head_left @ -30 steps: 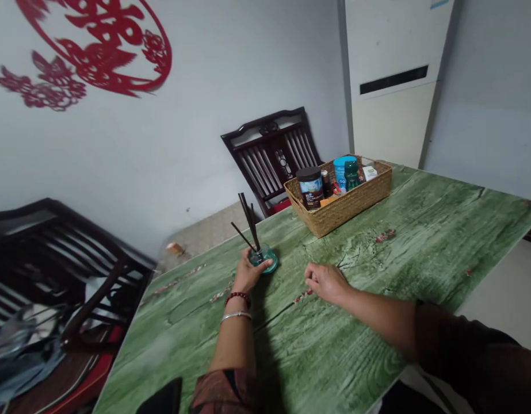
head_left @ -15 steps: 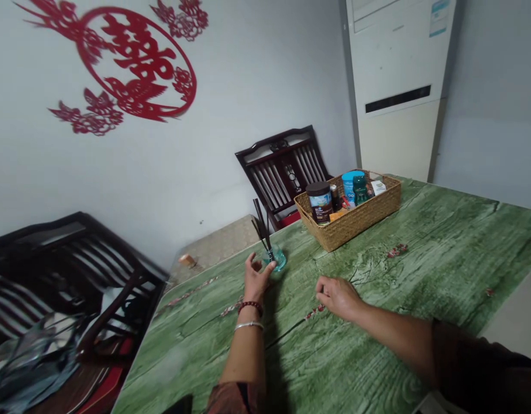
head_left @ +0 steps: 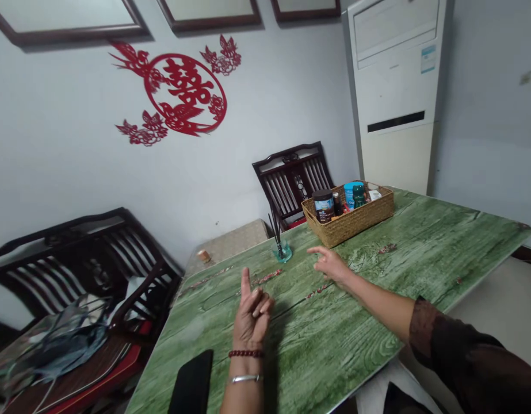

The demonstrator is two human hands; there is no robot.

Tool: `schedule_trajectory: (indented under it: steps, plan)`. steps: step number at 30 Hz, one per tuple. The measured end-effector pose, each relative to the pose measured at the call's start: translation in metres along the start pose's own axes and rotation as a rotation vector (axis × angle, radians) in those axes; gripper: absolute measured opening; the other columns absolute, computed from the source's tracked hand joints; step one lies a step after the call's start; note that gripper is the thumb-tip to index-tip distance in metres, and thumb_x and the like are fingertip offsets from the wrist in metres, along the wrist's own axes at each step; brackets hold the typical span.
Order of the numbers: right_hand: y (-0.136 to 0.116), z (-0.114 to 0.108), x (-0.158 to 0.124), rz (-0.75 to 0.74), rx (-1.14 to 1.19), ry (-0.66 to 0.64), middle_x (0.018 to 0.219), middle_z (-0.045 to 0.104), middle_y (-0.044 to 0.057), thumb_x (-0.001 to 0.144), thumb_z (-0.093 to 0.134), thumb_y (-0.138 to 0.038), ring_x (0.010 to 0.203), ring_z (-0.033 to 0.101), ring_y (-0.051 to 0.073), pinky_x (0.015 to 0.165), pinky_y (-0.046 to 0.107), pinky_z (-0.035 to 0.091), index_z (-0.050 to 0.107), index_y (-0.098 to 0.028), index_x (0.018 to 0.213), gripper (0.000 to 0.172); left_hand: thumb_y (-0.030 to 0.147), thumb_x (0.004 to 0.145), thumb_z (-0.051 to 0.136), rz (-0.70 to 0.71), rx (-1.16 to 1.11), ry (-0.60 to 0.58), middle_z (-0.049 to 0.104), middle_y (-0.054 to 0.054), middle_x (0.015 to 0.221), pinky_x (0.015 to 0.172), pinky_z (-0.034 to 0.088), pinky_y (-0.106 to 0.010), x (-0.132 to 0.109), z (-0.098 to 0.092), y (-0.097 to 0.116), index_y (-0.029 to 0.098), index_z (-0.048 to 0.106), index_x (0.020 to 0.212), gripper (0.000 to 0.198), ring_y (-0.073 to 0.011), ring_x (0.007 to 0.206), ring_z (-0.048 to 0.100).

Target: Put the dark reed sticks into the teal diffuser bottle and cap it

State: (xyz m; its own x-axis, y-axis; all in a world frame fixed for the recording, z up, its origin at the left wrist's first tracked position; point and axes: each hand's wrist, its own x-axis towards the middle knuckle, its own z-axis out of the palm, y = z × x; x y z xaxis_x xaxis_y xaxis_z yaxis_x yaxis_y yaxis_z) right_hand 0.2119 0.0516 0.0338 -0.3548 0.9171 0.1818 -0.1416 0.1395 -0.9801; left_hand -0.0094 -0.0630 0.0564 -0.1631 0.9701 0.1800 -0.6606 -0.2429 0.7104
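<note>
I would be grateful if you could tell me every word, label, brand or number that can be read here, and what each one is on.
"囍" (double happiness): the red paper-cut on the wall.
Sticker on the floor-standing air conditioner: too small to read.
Label on the dark-lidded jar in the wicker basket: too blurred to read.
White box in the basket: too small to read.
</note>
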Motion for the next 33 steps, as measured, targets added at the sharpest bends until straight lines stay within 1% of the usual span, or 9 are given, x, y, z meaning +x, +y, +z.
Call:
schedule_trajectory:
  steps: [3,6,9,12,16,18,20,28,33]
  plan:
    - [-0.047,0.007,-0.002,-0.083,0.328,-0.131,0.05,0.028,-0.016,0.068,0.068,-0.022,0.044,0.014,0.007,0.041,0.019,0.019,0.054,-0.024,0.135,0.068,-0.005,0.08,0.063,0.057,-0.075,-0.101,0.041,0.012,0.055,0.045,0.038,-0.012,0.004,0.012,0.008,0.037,0.04,0.15,0.085,-0.0017,0.04,0.039]
    - [-0.09,0.013,-0.003,-0.186,0.496,-0.237,0.05,0.028,-0.016,0.07,0.073,-0.021,0.043,0.013,0.005,0.04,0.018,0.022,0.051,-0.027,0.138,0.072,-0.004,0.082,0.06,0.075,-0.147,-0.168,0.047,0.011,0.058,0.044,0.039,-0.011,0.009,0.018,0.006,0.038,0.039,0.151,0.083,-0.0015,0.039,0.038]
    - [-0.11,0.014,-0.004,-0.249,0.597,-0.316,0.05,0.027,-0.016,0.072,0.074,-0.019,0.043,0.013,0.005,0.042,0.018,0.023,0.049,-0.031,0.14,0.074,-0.004,0.082,0.058,0.047,-0.191,-0.178,0.053,0.01,0.062,0.044,0.04,-0.011,0.013,0.01,-0.007,0.04,0.038,0.15,0.083,-0.0012,0.039,0.038]
    - [-0.089,0.01,-0.005,-0.226,0.67,-0.333,0.051,0.026,-0.016,0.073,0.075,-0.018,0.043,0.012,0.005,0.042,0.019,0.022,0.046,-0.033,0.143,0.077,-0.006,0.081,0.057,0.01,-0.221,-0.111,0.053,0.01,0.063,0.044,0.039,-0.011,0.014,-0.01,-0.026,0.04,0.039,0.15,0.084,-0.001,0.039,0.04]
    - [-0.011,-0.001,-0.01,-0.001,0.742,-0.297,0.049,0.022,-0.017,0.072,0.076,-0.019,0.042,0.008,0.006,0.043,0.019,0.016,0.044,-0.034,0.143,0.08,-0.008,0.081,0.055,-0.083,-0.238,0.0,0.038,0.012,0.053,0.044,0.037,-0.011,0.013,-0.034,-0.046,0.039,0.042,0.148,0.083,-0.0022,0.038,0.041]
    - [0.025,-0.006,-0.013,0.128,0.755,-0.272,0.048,0.021,-0.017,0.07,0.074,-0.016,0.042,0.006,0.005,0.044,0.02,0.013,0.044,-0.034,0.143,0.081,-0.007,0.08,0.056,-0.101,-0.238,0.038,0.035,0.012,0.053,0.044,0.037,-0.011,0.013,-0.038,-0.048,0.04,0.044,0.147,0.082,-0.0021,0.038,0.041]
    - [0.047,-0.008,-0.014,0.185,0.764,-0.239,0.048,0.022,-0.017,0.067,0.074,-0.015,0.042,0.007,0.005,0.044,0.02,0.012,0.043,-0.034,0.142,0.083,-0.005,0.08,0.059,-0.108,-0.235,0.068,0.034,0.011,0.053,0.045,0.036,-0.01,0.012,-0.038,-0.047,0.04,0.046,0.145,0.081,-0.0016,0.039,0.04]
    - [0.062,-0.013,-0.014,0.218,0.633,-0.201,0.05,0.021,-0.016,0.064,0.077,-0.026,0.042,0.009,0.006,0.044,0.021,0.014,0.042,-0.033,0.143,0.087,0.003,0.075,0.071,-0.102,-0.167,0.089,0.024,0.011,0.055,0.042,0.03,-0.009,0.004,-0.032,-0.048,0.04,0.051,0.141,0.078,-0.0009,0.038,0.03]
    - [0.065,-0.002,-0.014,0.202,0.592,-0.127,0.048,0.022,-0.017,0.065,0.075,-0.029,0.041,0.013,0.005,0.045,0.021,0.02,0.05,-0.027,0.134,0.073,0.013,0.078,0.077,-0.056,-0.192,0.135,0.027,0.012,0.054,0.043,0.031,-0.01,0.012,-0.035,-0.051,0.034,0.057,0.134,0.063,-0.0012,0.039,0.03]
